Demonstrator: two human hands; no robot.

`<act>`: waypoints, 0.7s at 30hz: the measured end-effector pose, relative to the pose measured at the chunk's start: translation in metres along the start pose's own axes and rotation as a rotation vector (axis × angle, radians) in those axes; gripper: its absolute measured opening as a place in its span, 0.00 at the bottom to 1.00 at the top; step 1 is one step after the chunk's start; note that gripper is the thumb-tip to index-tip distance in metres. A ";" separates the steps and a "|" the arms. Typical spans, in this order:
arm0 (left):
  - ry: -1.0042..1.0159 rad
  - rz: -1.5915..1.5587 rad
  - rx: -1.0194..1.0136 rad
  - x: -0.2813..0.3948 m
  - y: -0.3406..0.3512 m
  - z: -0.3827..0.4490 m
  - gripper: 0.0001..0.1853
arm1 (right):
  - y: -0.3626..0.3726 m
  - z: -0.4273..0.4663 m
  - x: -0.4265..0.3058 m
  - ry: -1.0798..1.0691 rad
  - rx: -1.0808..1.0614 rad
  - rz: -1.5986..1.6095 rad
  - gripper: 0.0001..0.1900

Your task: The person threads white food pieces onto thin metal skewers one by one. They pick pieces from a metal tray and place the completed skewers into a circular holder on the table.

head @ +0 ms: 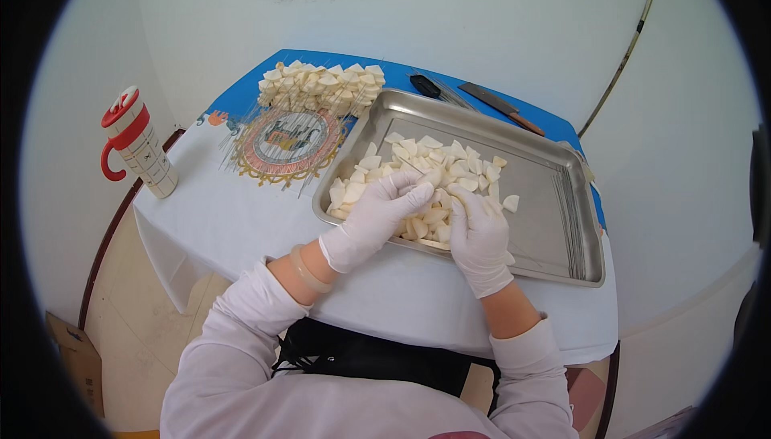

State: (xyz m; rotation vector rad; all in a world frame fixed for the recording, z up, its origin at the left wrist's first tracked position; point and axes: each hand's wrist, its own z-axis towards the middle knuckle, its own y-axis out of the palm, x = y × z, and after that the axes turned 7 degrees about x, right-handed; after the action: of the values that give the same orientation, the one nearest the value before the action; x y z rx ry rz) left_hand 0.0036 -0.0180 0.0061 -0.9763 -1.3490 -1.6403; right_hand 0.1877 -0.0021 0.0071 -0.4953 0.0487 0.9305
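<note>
My left hand (pixel 385 207), in a white glove, pinches a pale wedge-shaped piece (pixel 431 177) over a metal tray (pixel 470 115). A thin skewer shows at that piece. Close beside it is my right hand (pixel 479 222), also gloved, its fingertips at the piece; whether they grip the piece or the skewer is unclear. Beneath both hands lies a heap of cut white pieces (pixel 415 148), likely a peeled vegetable. Thin metal skewers (pixel 569 222) lie in the tray's right side. Behind the left side of the tray are stacked skewered pieces (pixel 322 86), skewer ends pointing toward me.
A cleaver-like knife with a wooden handle (pixel 530 124) lies behind the tray, beside a black object (pixel 425 86) and more thin skewers (pixel 455 95). A red-lidded tumbler (pixel 144 150) stands at the table's left edge. A cardboard box (pixel 81 360) is on the floor at left.
</note>
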 end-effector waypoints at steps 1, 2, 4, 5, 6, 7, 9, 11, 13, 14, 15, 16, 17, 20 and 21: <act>0.011 0.052 -0.009 0.000 -0.001 0.000 0.15 | -0.001 -0.001 0.002 -0.010 -0.006 0.000 0.12; 0.022 0.104 -0.017 0.001 -0.001 0.000 0.15 | -0.002 -0.003 0.004 -0.020 -0.011 0.000 0.13; -0.041 0.176 -0.028 0.004 0.003 -0.005 0.14 | -0.001 -0.005 0.005 -0.033 -0.013 0.006 0.13; -0.073 0.212 -0.033 0.004 0.005 -0.006 0.14 | 0.000 -0.005 0.003 -0.037 -0.008 0.011 0.13; -0.050 0.203 -0.023 0.002 0.006 -0.007 0.13 | 0.000 -0.005 0.002 -0.042 -0.004 0.014 0.13; -0.028 0.194 -0.013 0.000 0.005 -0.007 0.13 | 0.000 -0.006 0.002 -0.029 -0.016 0.028 0.13; 0.020 0.200 0.004 -0.003 0.006 -0.007 0.13 | 0.001 -0.006 0.005 -0.005 -0.038 0.060 0.13; 0.069 0.230 0.016 -0.003 0.006 -0.008 0.13 | 0.002 -0.003 0.005 -0.007 -0.009 0.118 0.12; 0.161 0.126 0.070 0.001 0.013 -0.009 0.13 | 0.002 -0.002 0.008 0.004 0.008 0.152 0.12; 0.206 0.073 0.097 0.002 0.016 -0.010 0.13 | 0.002 -0.003 0.010 0.013 0.010 0.159 0.12; 0.193 0.096 0.087 0.002 0.015 -0.010 0.13 | 0.003 -0.005 0.011 0.027 0.010 0.168 0.12; 0.181 0.119 0.077 0.003 0.014 -0.009 0.13 | 0.003 -0.006 0.011 0.013 0.014 0.151 0.12; 0.167 0.142 0.066 0.004 0.012 -0.008 0.13 | 0.003 -0.006 0.011 0.000 0.018 0.133 0.12; 0.035 0.329 -0.009 0.003 0.006 -0.007 0.13 | 0.002 -0.007 0.006 -0.011 0.008 0.116 0.12; 0.031 0.344 -0.007 0.001 0.003 -0.005 0.13 | 0.002 -0.006 0.005 -0.015 0.002 0.116 0.12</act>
State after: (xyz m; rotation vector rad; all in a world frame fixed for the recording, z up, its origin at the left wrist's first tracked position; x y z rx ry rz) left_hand 0.0058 -0.0237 0.0075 -1.1131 -1.0848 -1.3941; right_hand 0.1906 0.0000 -0.0005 -0.4875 0.0657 1.0473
